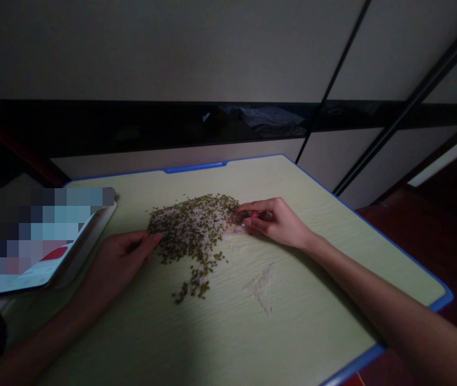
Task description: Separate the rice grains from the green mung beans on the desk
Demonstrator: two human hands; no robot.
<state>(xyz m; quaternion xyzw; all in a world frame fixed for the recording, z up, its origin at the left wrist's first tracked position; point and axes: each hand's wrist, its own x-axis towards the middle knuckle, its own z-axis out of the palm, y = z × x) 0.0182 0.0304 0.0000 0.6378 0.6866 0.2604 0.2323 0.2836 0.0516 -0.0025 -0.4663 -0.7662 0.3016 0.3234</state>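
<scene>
My left grip point(119, 258), narrow, was at the left edge of the heap of small green beans and pale grains point(192, 225) on the counter point(312, 311); my right grip point(282, 222), narrow too, was at its right. I couldn't tell whether either held anything.

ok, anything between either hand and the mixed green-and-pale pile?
Nothing visible. The left hand is at the left edge of the pile, the right hand at its right edge. The lit-screen device is off to the left and the pale grain patch lies nearer the wearer; neither intervenes.
</scene>
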